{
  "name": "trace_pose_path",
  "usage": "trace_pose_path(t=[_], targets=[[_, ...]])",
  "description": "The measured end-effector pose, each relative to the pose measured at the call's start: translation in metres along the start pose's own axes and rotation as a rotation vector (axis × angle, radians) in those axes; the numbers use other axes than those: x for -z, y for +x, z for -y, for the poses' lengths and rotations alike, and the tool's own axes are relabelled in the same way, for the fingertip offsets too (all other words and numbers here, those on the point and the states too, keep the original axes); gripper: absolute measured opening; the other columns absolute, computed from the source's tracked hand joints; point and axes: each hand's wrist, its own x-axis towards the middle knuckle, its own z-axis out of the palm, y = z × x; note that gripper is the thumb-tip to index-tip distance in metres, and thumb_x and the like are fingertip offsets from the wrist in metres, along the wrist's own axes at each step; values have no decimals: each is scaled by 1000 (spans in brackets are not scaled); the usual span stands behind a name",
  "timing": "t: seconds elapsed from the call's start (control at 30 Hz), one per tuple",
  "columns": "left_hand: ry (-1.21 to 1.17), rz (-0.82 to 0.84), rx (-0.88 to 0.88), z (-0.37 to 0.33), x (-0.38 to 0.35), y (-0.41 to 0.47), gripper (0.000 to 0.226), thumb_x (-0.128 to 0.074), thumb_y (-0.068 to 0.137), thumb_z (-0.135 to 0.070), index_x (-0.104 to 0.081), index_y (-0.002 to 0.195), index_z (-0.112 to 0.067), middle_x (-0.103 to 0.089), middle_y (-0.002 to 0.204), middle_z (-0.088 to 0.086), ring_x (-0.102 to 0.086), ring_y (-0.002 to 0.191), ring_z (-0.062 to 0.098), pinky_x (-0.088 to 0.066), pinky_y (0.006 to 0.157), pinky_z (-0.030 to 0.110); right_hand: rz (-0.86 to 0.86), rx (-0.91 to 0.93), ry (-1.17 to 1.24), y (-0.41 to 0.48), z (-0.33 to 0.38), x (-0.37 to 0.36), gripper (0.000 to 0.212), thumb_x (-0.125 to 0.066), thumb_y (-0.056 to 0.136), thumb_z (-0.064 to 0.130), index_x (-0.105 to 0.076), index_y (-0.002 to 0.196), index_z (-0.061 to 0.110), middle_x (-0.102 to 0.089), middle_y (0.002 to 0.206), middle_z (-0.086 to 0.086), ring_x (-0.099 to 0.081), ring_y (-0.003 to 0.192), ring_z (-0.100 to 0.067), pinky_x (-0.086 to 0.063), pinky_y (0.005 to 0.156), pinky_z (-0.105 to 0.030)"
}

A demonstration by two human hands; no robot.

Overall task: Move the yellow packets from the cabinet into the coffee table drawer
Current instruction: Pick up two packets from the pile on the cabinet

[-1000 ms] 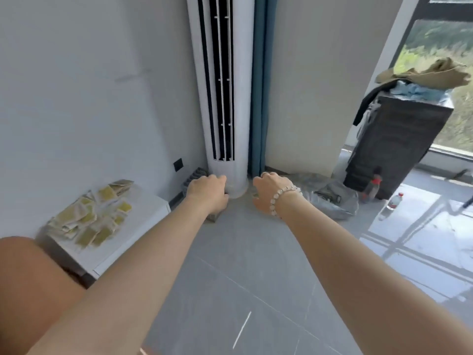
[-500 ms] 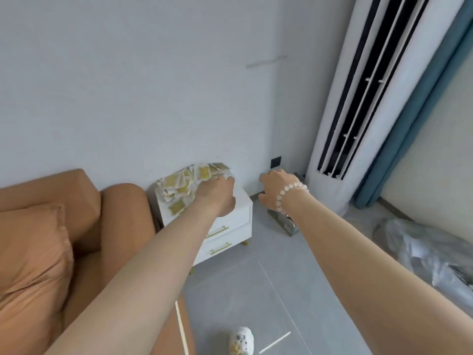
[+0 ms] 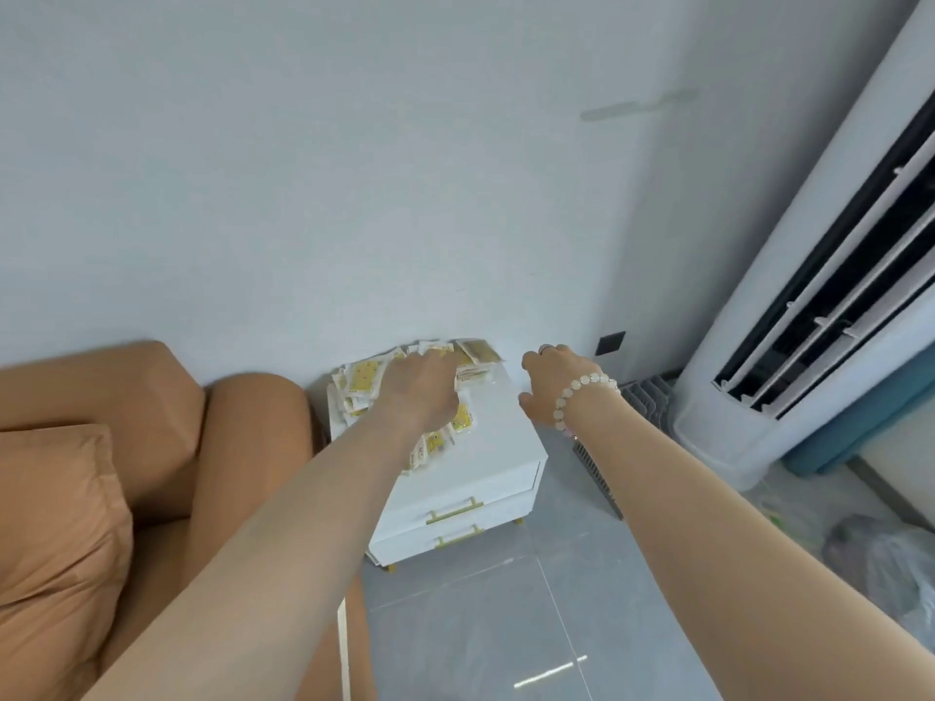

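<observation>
View: head cam, the only one.
Packets: yellow packets (image 3: 362, 379) lie in a loose pile on top of the white cabinet (image 3: 501, 437), by the wall.
L hand: left hand (image 3: 420, 392) is over the pile, fingers hidden; can't tell if it grips any.
R hand: right hand (image 3: 556, 382) is just beside the pile, fingers loosely bent, holds nothing.
How: prob. best to rake the pile together w/ both hands and scoop from under; loose packets likely slip.
Around: sofa (image 3: 243, 437) close by the cabinet, air conditioner (image 3: 789, 346), plastic bag (image 3: 885, 564) on the floor.
In the way: nothing over the pile; coffee table not in view.
</observation>
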Motion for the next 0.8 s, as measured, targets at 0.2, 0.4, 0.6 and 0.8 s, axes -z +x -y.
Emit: trace_pose_path(t=[0.2, 0.4, 0.6, 0.8], targets=[[-12, 11, 9, 5, -10, 65, 40, -41, 96, -17, -37, 135, -12, -51, 125, 9, -50, 115, 28, -39, 86, 33, 38, 25, -6, 67, -27, -3, 38, -44, 92, 20, -46, 129, 12, -49, 124, -7, -43, 118, -22, -35, 84, -29], [-19, 49, 67, 6, -29, 132, 39, -41, 95, -19, -38, 133, -12, -50, 122, 7, -49, 111, 26, -38, 85, 32, 76, 96, -20, 141, -48, -13, 33, -44, 93, 21, -46, 124, 11, -49, 122, -6, -44, 116, -21, -34, 84, -28], [-66, 76, 92, 5, -41, 201, 38, -41, 96, -24, -39, 132, -11, -49, 120, 7, -49, 109, 24, -40, 84, 32, 162, 128, -37, 218, -78, -23, 32, -46, 92, 21, -48, 123, 10, -50, 121, -6, -45, 115, -21, -32, 80, -28], [-156, 193, 292, 38, -98, 212, 39, -42, 96, -24, -38, 133, -12, -42, 129, 8, -48, 113, 24, -39, 78, 31, 314, 260, -26, 277, -50, -70, 38, -41, 96, 26, -41, 131, 11, -48, 128, -5, -42, 124, -21, -38, 88, -29]])
